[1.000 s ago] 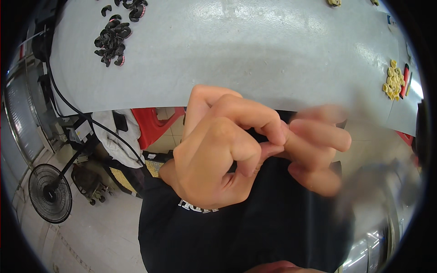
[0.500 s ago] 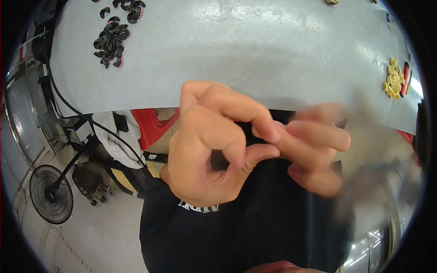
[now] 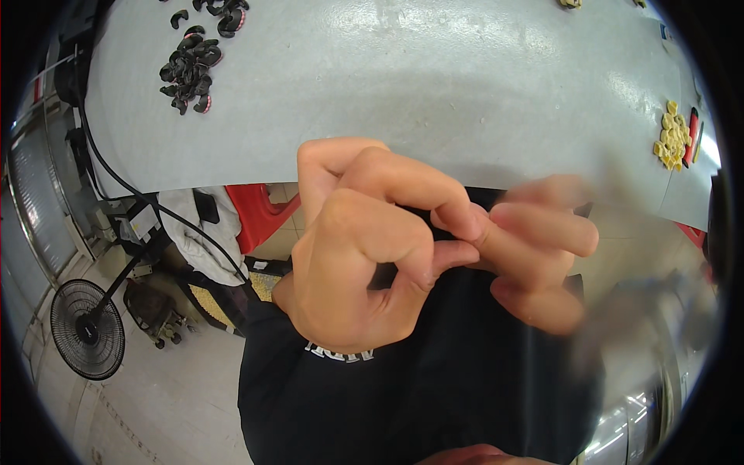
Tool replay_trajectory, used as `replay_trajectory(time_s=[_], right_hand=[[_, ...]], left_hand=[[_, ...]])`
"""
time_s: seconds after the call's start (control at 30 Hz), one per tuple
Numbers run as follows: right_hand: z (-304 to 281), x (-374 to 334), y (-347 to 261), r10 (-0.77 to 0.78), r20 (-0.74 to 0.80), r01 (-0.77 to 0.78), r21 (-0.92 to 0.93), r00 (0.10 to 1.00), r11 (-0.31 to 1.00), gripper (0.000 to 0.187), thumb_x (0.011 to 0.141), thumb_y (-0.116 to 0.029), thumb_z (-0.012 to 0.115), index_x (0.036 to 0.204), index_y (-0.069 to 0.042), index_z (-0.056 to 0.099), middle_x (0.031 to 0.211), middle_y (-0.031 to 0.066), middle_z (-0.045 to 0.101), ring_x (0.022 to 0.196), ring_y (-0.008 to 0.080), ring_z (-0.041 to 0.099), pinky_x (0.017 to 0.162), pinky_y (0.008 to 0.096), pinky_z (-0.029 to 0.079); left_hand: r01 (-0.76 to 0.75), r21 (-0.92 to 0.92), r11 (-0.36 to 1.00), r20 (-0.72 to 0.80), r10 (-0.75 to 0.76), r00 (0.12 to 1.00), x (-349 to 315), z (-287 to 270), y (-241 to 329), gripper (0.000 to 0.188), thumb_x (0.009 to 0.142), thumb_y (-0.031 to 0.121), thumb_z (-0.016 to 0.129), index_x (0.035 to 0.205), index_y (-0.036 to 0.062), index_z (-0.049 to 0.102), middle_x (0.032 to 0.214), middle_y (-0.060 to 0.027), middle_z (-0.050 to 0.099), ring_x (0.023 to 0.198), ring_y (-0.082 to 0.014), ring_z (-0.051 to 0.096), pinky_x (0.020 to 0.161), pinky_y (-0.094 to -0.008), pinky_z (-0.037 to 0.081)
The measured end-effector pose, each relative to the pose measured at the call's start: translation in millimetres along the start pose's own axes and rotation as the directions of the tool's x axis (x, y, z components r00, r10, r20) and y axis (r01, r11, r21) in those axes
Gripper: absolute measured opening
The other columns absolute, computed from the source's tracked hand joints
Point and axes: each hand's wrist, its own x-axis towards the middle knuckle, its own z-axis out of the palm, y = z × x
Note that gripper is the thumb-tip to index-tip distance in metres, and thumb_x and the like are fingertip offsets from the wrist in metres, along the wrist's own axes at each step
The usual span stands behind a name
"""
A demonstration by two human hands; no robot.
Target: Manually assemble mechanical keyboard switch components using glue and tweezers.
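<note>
Gleaming grey table (image 3: 434, 77) beyond hands (image 3: 349, 263) — fan (image 3: 87, 329) left.

Light grey on the bench (image 3: 403, 93), black with some pink dotting on the curved pieces (image 3: 190, 71), yellow on the small pieces (image 3: 672, 141), and red on the tool (image 3: 690, 136). Red again on the chair (image 3: 262, 218), off-white on the cloth (image 3: 203, 246), and black with white lettering (image 3: 339, 354) on the shirt (image 3: 333, 411).
</note>
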Motion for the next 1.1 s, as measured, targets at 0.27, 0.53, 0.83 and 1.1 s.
replay_trajectory(time_s=[0.27, 0.53, 0.83, 1.1], right_hand=[[1, -1, 4, -0.054, 0.014, 0.054, 0.010, 0.998, 0.999, 0.034, 0.074, -0.018, 0.065, 0.088, -0.016, 0.034, 0.072, 0.0092, 0.063, 0.070, 0.0203, 0.045, 0.049, 0.0331, 0.026], [16, 3, 4, -0.053, -0.154, 0.050, -0.024, 0.987, 0.998, 0.041, 0.069, -0.015, 0.071, 0.079, -0.010, 0.031, 0.068, 0.0111, 0.065, 0.066, 0.0137, 0.046, 0.051, 0.0272, 0.021], [6, 0, 2, -0.003, -0.036, 0.002, -0.025, 0.999, 1.000, 0.026, 0.081, -0.010, 0.058, 0.089, -0.015, 0.033, 0.072, 0.0094, 0.064, 0.069, 0.0187, 0.045, 0.048, 0.0325, 0.027], [-2, -1, 11, -0.128, 0.125, 0.115, 0.108, 0.984, 0.988, 0.031, 0.076, -0.003, 0.061, 0.091, -0.012, 0.035, 0.088, 0.0127, 0.066, 0.076, 0.0210, 0.048, 0.047, 0.0304, 0.032]], left_hand=[[-0.065, 0.050, 0.997, 0.067, 0.061, 0.996, 3, -5, -3, 0.037, 0.074, 0.007, 0.075, 0.078, 0.0130, 0.038, 0.074, -0.0052, 0.062, 0.066, -0.0131, 0.037, 0.067, -0.0283, 0.029], [-0.046, 0.033, 0.998, 0.078, 0.043, 0.996, 4, -6, -1, 0.037, 0.074, 0.002, 0.073, 0.076, 0.0129, 0.037, 0.072, -0.0035, 0.061, 0.066, -0.0134, 0.035, 0.067, -0.0289, 0.029], [0.013, -0.038, 0.999, 0.001, -0.013, 1.000, 6, -22, -6, 0.023, 0.066, 0.006, 0.076, 0.080, 0.0072, 0.058, 0.097, -0.0184, 0.059, 0.083, -0.0195, 0.046, 0.074, -0.0323, 0.032], [-0.066, 0.396, 0.916, 0.281, -0.053, 0.958, 29, -48, 9, 0.019, 0.052, 0.009, 0.075, 0.071, 0.0122, 0.070, 0.121, -0.0281, 0.051, 0.120, -0.0328, 0.043, 0.088, -0.0404, 0.033]])
